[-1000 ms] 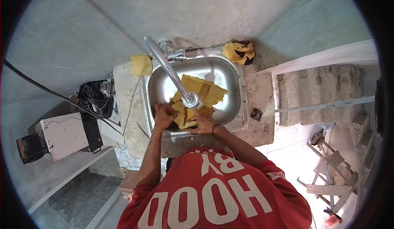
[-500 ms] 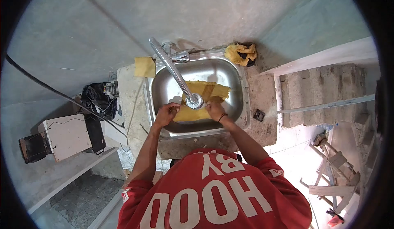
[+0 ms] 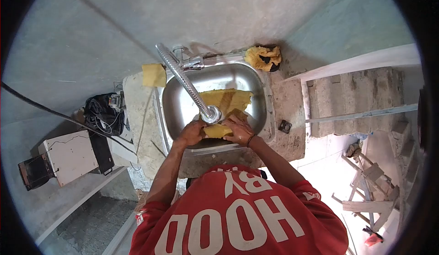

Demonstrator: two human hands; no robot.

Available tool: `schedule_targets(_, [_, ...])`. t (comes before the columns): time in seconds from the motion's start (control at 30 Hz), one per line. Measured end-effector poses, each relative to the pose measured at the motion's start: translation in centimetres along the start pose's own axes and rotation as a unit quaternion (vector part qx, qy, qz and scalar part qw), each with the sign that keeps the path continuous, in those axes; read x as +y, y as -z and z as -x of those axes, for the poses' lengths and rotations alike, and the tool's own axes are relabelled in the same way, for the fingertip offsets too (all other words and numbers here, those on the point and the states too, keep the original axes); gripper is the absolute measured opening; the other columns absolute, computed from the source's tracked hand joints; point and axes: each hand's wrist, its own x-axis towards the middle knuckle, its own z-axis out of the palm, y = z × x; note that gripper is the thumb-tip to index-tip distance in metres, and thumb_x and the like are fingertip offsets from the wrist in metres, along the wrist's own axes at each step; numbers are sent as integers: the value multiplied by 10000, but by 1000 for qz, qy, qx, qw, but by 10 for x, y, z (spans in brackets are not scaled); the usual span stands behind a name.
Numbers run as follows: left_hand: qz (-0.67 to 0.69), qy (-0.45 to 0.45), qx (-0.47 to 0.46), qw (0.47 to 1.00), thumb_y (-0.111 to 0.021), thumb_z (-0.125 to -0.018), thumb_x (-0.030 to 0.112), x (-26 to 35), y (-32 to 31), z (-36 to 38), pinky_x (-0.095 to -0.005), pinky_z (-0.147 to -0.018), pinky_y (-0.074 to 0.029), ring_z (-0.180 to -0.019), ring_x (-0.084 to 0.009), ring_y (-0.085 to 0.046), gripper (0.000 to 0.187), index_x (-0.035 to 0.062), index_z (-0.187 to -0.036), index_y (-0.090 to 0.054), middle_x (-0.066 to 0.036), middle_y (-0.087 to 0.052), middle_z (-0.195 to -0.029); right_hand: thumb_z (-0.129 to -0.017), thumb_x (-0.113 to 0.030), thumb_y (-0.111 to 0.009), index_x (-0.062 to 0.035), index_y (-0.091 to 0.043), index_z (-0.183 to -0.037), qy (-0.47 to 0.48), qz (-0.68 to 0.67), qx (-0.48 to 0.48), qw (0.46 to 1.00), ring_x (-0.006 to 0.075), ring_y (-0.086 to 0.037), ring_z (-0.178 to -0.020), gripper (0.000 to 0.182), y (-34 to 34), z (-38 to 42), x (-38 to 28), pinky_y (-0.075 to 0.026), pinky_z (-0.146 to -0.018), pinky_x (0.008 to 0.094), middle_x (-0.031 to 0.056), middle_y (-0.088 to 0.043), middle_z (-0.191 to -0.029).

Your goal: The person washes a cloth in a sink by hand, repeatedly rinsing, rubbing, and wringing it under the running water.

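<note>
Yellow cloth (image 3: 228, 98) is spread in the smooth steel sink (image 3: 179, 100), its near part folded between the hands. That soft, creased fold is pinched by the fingers of the right hand (image 3: 238, 129); those of the left hand (image 3: 192, 133) are curled beside it, their grip unclear. Overhead, a ribbed metal spout (image 3: 182, 77) is bent; rough concrete is shown on the desk (image 3: 289, 102).

Grey wall (image 3: 219, 12) (shadow-streaked), bright pale floor (image 3: 322, 172)
</note>
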Motion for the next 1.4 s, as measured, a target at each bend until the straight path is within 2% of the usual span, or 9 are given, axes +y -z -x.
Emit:
schedule_targets(0.23, [123, 111, -26, 986, -664, -1014, 335, -17, -3, -37, -467, -1116, -472, -1328, -330, -615, 475, 36, -1384, -656, -188, -672, -1401, -902, -416, -724, -90, -540, -1475, -78, -19, -237, 968, 437, -440, -1443, 684, -27, -34, 48, -367, -1172, 584, 210, -463, -1542])
schedule_targets(0.33, [121, 50, 65, 989, -655, -1029, 345, -28, -11, -52, -443, -1117, -480, -1306, -290, -633, 472, 36, -1386, -656, -164, -697, -1369, -916, -460, -695, -93, -523, -1481, -12, 142, -74, 987, 404, -438, -1444, 695, -15, -23, 20, -356, -1174, 579, 199, -471, -1543])
schedule_targets(0.5, [250, 196, 36, 948, -692, -1032, 270, 10, 8, -47, -347, -1000, -522, -1096, -163, -631, 285, 121, -1274, -676, -20, -705, -1175, -872, -440, -743, -128, -516, -1488, -10, 131, -175, 976, 374, -391, -1485, 727, 4, -36, 17, -324, -1188, 581, 188, -429, -1589])
schedule_targets(0.63, [-164, 26, 162, 973, -733, -950, 269, -43, -46, -45, -427, -1075, -487, -1251, -316, -632, 385, 109, -1295, -672, -118, -690, -1313, -795, -383, -837, -136, -594, -1452, 131, 140, -25, 981, 336, -543, -1373, 742, -86, -33, 88, -429, -1127, 514, 169, -570, -1498])
schedule_targets(0.67, [-19, 44, 185, 981, -733, -931, 320, -14, -40, -37, -481, -1124, -437, -1359, -375, -568, 499, 107, -1371, -634, -176, -633, -1418, -795, -383, -837, -136, -594, -1452, 134, 137, -26, 981, 336, -543, -1373, 742, -69, -39, 74, -429, -1127, 514, 169, -570, -1498])
schedule_targets(0.73, [-136, 61, 162, 975, -764, -901, 341, 44, -36, -6, -528, -1124, -440, -1390, -410, -523, 646, 76, -1453, -558, -210, -569, -1477, -760, -464, -874, -86, -666, -1390, 9, 59, -273, 960, 369, -673, -1212, 763, -3, -64, 32, -505, -1046, 475, 223, -709, -1287])
schedule_targets(0.9, [-230, 99, 85, 964, -822, -869, 461, 14, -56, -22, -621, -1148, -401, -1424, -499, -461, 799, 33, -1485, -546, -272, -440, -1579, -698, -548, -906, -78, -734, -1271, -8, -80, -290, 954, 387, -720, -1087, 761, 8, -86, 47, -544, -981, 477, 205, -764, -1107])
schedule_targets(1.1, [-66, 8, 210, 975, -868, -819, 226, -33, -57, -41, -517, -1086, -461, -1275, -339, -615, 537, 129, -1312, -678, -115, -683, -1320, -825, -444, -841, -82, -603, -1397, 38, 168, -30, 985, 409, -519, -1388, 718, 10, -46, 17, -367, -1154, 629, 249, -552, -1454])
schedule_targets(1.4, [-82, 94, 229, 965, -714, -954, 423, -20, 7, -74, -529, -903, -516, -1013, -328, -686, 377, 139, -1176, -607, -72, -697, -1020, -829, -363, -803, -75, -509, -1464, -45, 33, -137, 989, 416, -532, -1369, 757, 18, -93, 48, -409, -1146, 568, 260, -544, -1450])
